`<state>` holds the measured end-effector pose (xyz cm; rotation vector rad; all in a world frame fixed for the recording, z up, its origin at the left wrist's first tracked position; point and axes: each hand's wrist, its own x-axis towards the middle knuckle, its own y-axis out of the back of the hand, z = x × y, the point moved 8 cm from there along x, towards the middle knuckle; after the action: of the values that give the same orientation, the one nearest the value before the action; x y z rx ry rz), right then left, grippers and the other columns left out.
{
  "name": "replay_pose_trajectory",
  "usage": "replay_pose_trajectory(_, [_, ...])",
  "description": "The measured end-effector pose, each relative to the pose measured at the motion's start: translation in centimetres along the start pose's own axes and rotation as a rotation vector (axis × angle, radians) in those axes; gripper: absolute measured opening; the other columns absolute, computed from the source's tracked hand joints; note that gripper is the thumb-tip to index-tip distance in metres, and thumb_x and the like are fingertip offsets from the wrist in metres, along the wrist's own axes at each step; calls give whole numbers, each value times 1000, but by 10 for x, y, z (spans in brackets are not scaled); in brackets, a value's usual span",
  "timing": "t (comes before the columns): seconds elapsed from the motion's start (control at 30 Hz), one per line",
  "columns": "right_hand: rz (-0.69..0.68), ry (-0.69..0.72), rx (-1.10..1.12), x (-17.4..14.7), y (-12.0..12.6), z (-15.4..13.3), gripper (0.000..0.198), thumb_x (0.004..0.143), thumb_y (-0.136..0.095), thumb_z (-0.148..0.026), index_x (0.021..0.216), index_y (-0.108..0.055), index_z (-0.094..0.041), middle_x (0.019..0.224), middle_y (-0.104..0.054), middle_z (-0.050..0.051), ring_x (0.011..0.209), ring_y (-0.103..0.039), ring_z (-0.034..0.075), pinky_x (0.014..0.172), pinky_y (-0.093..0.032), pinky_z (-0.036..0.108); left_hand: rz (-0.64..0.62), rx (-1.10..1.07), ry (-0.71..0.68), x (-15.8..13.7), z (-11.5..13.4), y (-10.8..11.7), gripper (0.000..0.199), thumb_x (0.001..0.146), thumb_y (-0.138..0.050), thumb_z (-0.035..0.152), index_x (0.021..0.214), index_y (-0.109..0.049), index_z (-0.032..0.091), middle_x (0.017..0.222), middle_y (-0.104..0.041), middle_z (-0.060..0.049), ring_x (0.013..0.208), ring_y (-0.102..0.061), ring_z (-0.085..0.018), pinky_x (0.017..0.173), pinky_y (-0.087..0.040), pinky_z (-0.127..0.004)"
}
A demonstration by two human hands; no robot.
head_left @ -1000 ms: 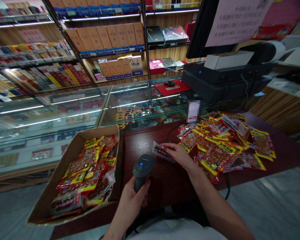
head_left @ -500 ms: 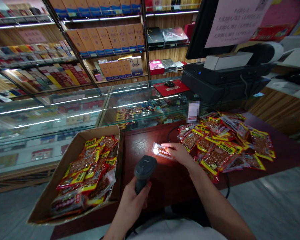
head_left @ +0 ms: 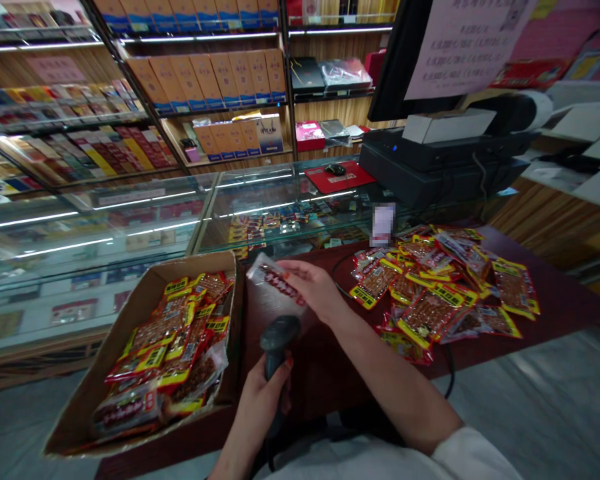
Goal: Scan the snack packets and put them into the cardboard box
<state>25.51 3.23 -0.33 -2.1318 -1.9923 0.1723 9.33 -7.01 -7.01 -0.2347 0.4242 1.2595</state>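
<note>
My left hand (head_left: 264, 393) is wrapped round the grip of a dark barcode scanner (head_left: 280, 333), its head tilted away from me above the table. My right hand (head_left: 313, 287) pinches a small clear snack packet (head_left: 276, 280) with dark red lettering, held over the tabletop just past the scanner. Left of both hands stands an open cardboard box (head_left: 239, 307) with many red and yellow snack packets (head_left: 180, 327) in it. To the right, a loose heap of similar packets (head_left: 435, 307) lies on the dark red table (head_left: 325, 373).
A glass display counter (head_left: 145, 220) runs behind the table. On it are a mouse (head_left: 335, 169) on a red mat and a black register (head_left: 440, 167) under a monitor. A black cable (head_left: 450, 373) hangs off the table's near edge. Stocked shelves line the wall.
My right hand has carried the packet left and up, from above the middle of the table toward the box. The scanner has shifted slightly left and down, and its bright light is gone.
</note>
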Motion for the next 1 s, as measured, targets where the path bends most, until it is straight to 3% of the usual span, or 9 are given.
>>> replay_pose_trajectory(0.1, [-204,104,-78,11,-58,-21,48,87,-64,-39,133,-60,-28,130,-68,4,118,-65,22,98,-53,38,-5,2,5,0,-5,-1,45,75,-70,54,98,-59,16,52,-51,9,34,-47,-9,34,-39,-20])
replay_pose_trajectory(0.17, [-237,222,-303,9,-64,-30,47,90,-62,-37,136,-58,-28,136,-63,5,123,-61,21,102,-50,38,0,-7,11,0,-8,0,47,74,-71,55,98,-60,16,52,-51,9,33,-47,-9,34,-39,-20])
replay_pose_trajectory(0.27, [-216,313,-795,-3,-22,-27,41,93,-52,-19,131,-64,-26,135,-65,6,126,-58,21,112,-42,41,34,-18,11,0,-10,7,50,72,-72,58,97,-60,16,51,-52,9,32,-47,-9,32,-38,-20])
replay_pose_trajectory(0.37, [-45,120,-1303,-17,74,-8,52,83,-48,-1,126,-68,-21,139,-63,12,133,-53,27,114,-37,48,35,-26,2,0,-5,11,51,72,-73,58,97,-60,16,53,-53,8,33,-48,-10,33,-38,-20])
replay_pose_trajectory(0.43, [50,-61,-1550,-30,139,0,54,84,-47,-2,130,-66,-22,147,-55,13,140,-45,33,113,-32,60,17,-28,-2,-1,0,9,49,73,-73,56,96,-60,15,53,-53,8,34,-49,-10,34,-38,-20])
replay_pose_trajectory(0.53, [13,-164,-1722,-45,192,4,58,90,-38,-4,139,-58,-29,151,-52,9,142,-43,34,112,-23,72,-3,-26,-1,0,5,3,47,73,-73,55,95,-61,15,53,-53,8,34,-48,-9,34,-38,-20])
replay_pose_trajectory(0.7, [-66,-142,-1756,-46,205,2,63,89,-38,-1,139,-58,-33,141,-61,10,133,-52,33,111,-15,76,-26,-2,9,1,7,-10,44,73,-73,53,94,-62,16,53,-53,8,34,-49,-9,35,-39,-20])
replay_pose_trajectory(0.87, [-110,-140,-1805,-36,207,2,64,79,-51,1,135,-60,-31,154,-47,10,146,-32,36,110,-17,75,-32,6,4,-2,6,-11,43,70,-74,51,92,-62,16,51,-53,8,33,-48,-9,34,-39,-20])
replay_pose_trajectory(1.0, [-155,-83,-1791,-31,210,-4,52,74,-61,-3,121,-63,-25,146,-53,11,145,-33,35,111,-14,74,-15,-20,0,-5,5,-6,45,71,-74,52,94,-62,16,51,-53,8,32,-48,-10,33,-39,-20])
